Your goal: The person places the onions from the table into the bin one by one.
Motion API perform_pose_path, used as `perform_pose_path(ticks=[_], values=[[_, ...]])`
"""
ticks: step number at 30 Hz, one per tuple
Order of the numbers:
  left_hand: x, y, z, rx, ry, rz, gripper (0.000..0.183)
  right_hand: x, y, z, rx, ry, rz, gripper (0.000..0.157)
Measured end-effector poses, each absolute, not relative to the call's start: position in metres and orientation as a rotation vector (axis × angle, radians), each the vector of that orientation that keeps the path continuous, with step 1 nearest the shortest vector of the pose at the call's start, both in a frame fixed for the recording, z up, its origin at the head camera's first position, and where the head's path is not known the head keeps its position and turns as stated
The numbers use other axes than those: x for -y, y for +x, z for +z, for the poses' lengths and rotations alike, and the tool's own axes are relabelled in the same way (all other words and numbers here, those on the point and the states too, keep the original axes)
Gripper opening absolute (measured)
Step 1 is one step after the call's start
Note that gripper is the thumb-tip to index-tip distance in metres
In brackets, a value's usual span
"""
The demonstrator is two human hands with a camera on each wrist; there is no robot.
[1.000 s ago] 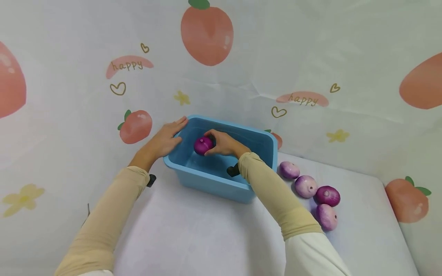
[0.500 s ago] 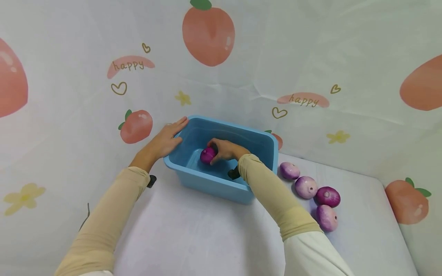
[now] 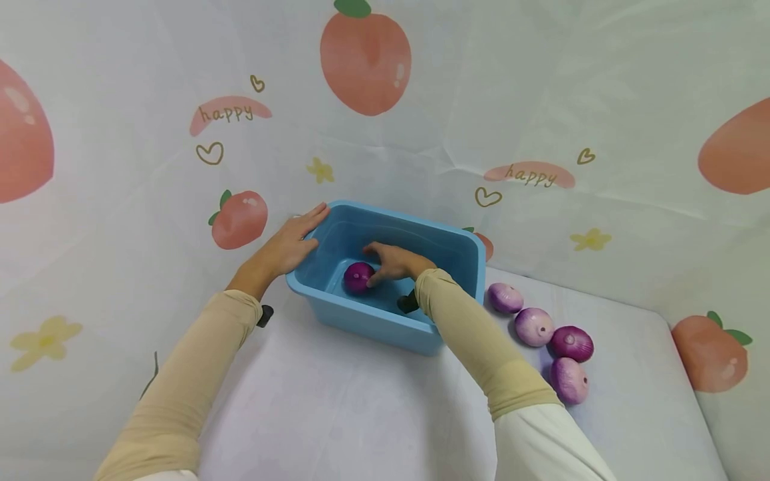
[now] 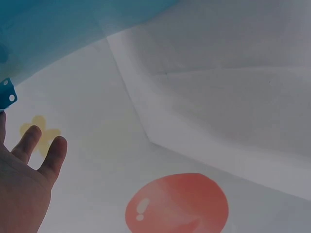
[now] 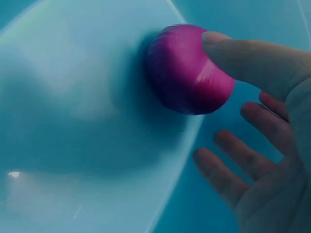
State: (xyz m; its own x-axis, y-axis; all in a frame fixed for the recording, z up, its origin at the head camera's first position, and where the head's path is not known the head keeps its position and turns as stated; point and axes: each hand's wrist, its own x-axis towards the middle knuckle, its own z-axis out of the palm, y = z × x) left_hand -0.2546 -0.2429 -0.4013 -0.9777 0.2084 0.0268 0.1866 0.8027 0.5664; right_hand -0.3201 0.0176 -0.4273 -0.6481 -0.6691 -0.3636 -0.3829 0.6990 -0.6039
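Observation:
A purple onion [image 3: 357, 277] sits on the floor of a blue plastic tub [image 3: 373, 330], toward its left end. My right hand [image 3: 394, 260] reaches into the tub just right of the onion. In the right wrist view, the thumb of the right hand [image 5: 277, 187] lies over the edge of the onion [image 5: 177, 73], while the other fingers are spread away from it. Whether the thumb presses on it I cannot tell. My left hand [image 3: 286, 247] rests on the tub's left rim, fingers extended; the left wrist view shows only part of the left hand [image 4: 22, 189].
Several more onions lie in a loose row on the table right of the tub: a pale purple one [image 3: 505, 298], a whitish one [image 3: 534, 327], a dark one [image 3: 572, 343] and another pale one [image 3: 569, 381]. A fruit-printed cloth [image 3: 409, 153] hangs behind the tub.
My right hand has lowered the onion to the tub's floor, then its fingers have opened away from it. The left hand has stayed on the rim.

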Motion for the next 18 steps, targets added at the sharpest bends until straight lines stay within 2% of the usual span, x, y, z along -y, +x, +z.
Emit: perform_pose_path(ticks=[10,18], values=[[0.241,-0.255,-0.398,-2.939,0.344,0.914,0.068,-0.021,-0.321,-0.425,-2.340,-0.809,-0.616,0.077],[0.243,-0.257,-0.398,-2.940,0.347,0.845,0.067,-0.017,-0.324,-0.406,-2.364,-0.845,-0.709,0.072]])
